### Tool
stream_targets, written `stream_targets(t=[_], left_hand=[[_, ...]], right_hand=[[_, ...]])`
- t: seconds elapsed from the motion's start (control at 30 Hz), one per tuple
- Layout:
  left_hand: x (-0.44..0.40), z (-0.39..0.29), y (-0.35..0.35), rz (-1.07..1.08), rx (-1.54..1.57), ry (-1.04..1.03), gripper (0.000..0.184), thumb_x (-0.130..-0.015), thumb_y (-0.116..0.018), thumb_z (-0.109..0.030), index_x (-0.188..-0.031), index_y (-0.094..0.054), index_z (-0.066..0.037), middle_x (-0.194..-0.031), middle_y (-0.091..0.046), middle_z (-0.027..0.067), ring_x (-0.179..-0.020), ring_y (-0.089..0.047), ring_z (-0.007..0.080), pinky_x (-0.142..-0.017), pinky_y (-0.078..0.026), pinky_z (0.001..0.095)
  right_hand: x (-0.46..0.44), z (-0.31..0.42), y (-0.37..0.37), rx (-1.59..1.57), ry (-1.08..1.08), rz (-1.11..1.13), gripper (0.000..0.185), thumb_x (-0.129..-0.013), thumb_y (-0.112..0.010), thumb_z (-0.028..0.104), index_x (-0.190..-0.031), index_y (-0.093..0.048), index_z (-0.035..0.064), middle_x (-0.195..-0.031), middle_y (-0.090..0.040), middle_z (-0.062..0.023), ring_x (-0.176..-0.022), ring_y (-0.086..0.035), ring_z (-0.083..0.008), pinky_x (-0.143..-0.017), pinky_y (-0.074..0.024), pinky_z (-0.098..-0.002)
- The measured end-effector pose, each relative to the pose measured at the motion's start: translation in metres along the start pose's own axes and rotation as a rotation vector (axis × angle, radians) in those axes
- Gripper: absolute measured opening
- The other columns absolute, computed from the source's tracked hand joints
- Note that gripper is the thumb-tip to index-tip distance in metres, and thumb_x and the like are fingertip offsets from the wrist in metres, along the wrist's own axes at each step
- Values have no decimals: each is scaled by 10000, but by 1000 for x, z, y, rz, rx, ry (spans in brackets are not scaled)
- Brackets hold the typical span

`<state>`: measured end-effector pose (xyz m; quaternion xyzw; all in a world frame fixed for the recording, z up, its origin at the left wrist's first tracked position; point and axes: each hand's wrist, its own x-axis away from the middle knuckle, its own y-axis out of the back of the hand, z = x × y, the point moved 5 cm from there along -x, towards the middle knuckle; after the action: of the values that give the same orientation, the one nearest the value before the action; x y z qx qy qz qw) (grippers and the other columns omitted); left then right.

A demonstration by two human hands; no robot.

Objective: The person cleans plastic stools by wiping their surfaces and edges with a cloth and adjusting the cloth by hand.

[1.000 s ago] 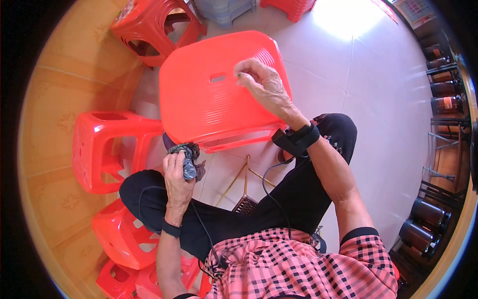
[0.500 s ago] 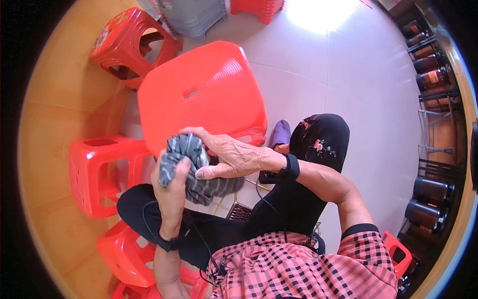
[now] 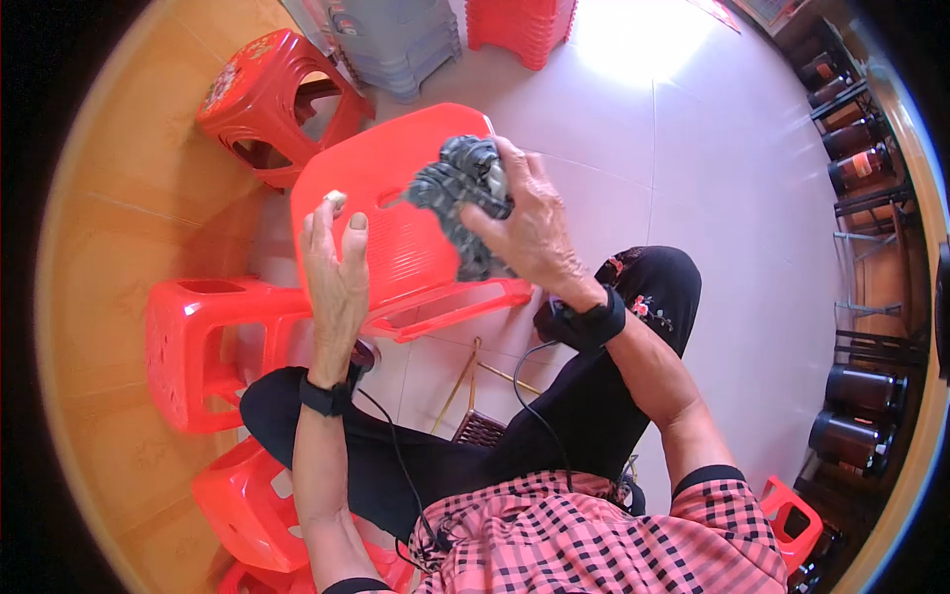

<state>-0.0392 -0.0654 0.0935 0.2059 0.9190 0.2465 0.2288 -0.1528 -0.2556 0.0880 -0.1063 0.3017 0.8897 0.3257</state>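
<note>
A crumpled grey patterned cloth point(image 3: 457, 193) is gripped in my right hand point(image 3: 539, 220), bunched between the thumb and fingers, with a loose end hanging down. It is above the seat of a large red plastic stool point(image 3: 371, 168); whether it touches the seat I cannot tell. My left hand point(image 3: 336, 272) is raised over the stool's left side, its thumb apart from the fingers, away from the cloth. A small pale patch shows at its fingertips, too small to make out.
Red stools point(image 3: 213, 297) stand along the tan wall point(image 3: 109, 267) on my left. Stacked grey stools point(image 3: 391, 45) and stacked red stools point(image 3: 520, 30) are at the far end. Dark jars point(image 3: 856, 391) line a rack on the right. Between my legs lies a brown woven piece point(image 3: 479, 429).
Both hands were on the cloth near my lap. My left hand has let go, and my right hand has carried the cloth forward and right, over the stool.
</note>
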Motion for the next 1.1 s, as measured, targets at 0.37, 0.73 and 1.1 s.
stream_targets(t=[0.37, 0.73, 1.1], left_hand=[[29, 75, 0, -219, -718, -175, 414, -814, -596, -175, -1179, -517, 2, -1157, -452, 197, -1070, -430, 374, -916, -367, 493], [32, 67, 4, -285, -506, -152, 508, -784, -512, -18, -1272, -388, 53, -1090, -467, 218, -1047, -438, 365, -908, -341, 487], [38, 75, 4, -397, -345, -142, 594, -728, -528, 10, -1293, -352, 66, -1028, -466, 215, -950, -447, 380, -829, -352, 468]], right_hand=[[-14, -29, -19, 427, -104, 98, 600, -759, -647, 387, -1174, -502, -21, -1106, -520, -205, -873, -626, -402, -756, -518, -474], [-19, 26, -115, 372, -14, 316, 575, -767, -636, 371, -1125, -487, -53, -1082, -508, -235, -824, -619, -421, -710, -517, -491], [-71, 44, -203, 187, 296, 508, 509, -787, -627, 378, -1064, -518, -35, -1008, -535, -279, -921, -570, -446, -776, -476, -493]])
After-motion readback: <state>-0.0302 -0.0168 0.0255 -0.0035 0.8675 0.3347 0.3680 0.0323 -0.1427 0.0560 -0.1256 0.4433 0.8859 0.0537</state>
